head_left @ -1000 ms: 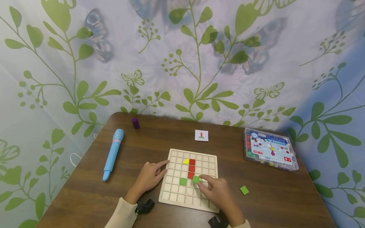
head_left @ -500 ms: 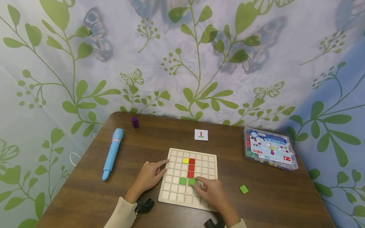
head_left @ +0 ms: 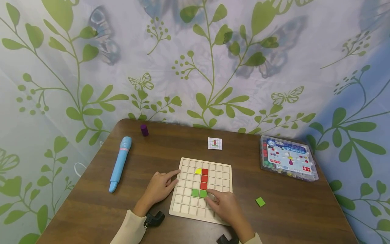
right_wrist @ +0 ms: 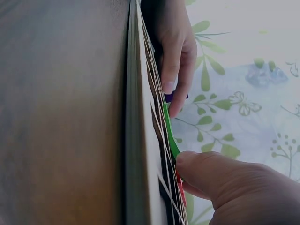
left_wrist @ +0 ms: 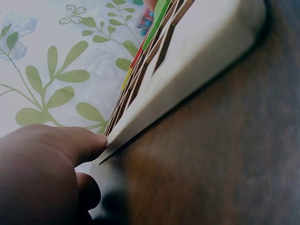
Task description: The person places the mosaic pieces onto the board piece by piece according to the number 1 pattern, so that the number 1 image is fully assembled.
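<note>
A wooden grid board lies on the table. On it, three red square tiles form a column, with a yellow piece left of the top one. Below them, a green tile sits in a cell, and a second green tile lies right beside it. My right hand pinches this second tile at its right side with thumb and index finger. In the right wrist view, the thumb meets the green edge. My left hand touches the board's left edge with extended fingers.
A loose green tile lies right of the board. Behind the board is a small pattern card. A clear plastic box of parts stands at the right, a blue microphone-shaped object and a purple cylinder at the left.
My right hand has moved left and brought the green tile from above the board down into the cell beside the other green tile. The left hand stays at the board's edge.
</note>
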A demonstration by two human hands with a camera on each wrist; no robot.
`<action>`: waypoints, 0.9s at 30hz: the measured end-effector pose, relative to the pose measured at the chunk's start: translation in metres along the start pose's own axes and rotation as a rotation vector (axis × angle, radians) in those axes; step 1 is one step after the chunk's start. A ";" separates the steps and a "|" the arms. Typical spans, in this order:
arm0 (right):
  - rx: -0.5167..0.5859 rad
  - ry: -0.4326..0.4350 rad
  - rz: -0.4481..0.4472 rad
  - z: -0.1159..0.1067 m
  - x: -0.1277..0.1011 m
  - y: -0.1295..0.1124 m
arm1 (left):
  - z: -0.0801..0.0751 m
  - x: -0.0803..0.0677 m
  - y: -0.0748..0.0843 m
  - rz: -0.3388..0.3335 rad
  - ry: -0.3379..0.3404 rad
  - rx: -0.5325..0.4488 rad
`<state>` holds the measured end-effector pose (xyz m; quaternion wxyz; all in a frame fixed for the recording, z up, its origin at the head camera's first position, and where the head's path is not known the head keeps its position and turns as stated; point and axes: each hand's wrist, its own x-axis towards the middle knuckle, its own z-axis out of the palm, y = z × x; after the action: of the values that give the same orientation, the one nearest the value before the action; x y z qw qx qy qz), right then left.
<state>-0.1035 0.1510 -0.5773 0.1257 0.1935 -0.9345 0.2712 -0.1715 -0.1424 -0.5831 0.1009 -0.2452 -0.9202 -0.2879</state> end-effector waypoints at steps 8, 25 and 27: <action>-0.004 -0.007 0.021 0.000 0.000 -0.002 | -0.001 0.000 0.001 -0.006 -0.013 0.003; -0.015 -0.007 0.044 0.000 0.000 -0.004 | 0.000 0.000 0.000 0.003 -0.017 0.008; -0.009 -0.002 0.044 -0.001 0.000 -0.004 | 0.000 0.001 -0.001 0.003 -0.014 0.005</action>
<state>-0.1014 0.1482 -0.5747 0.1197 0.1727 -0.9398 0.2694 -0.1722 -0.1426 -0.5831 0.0954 -0.2483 -0.9212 -0.2839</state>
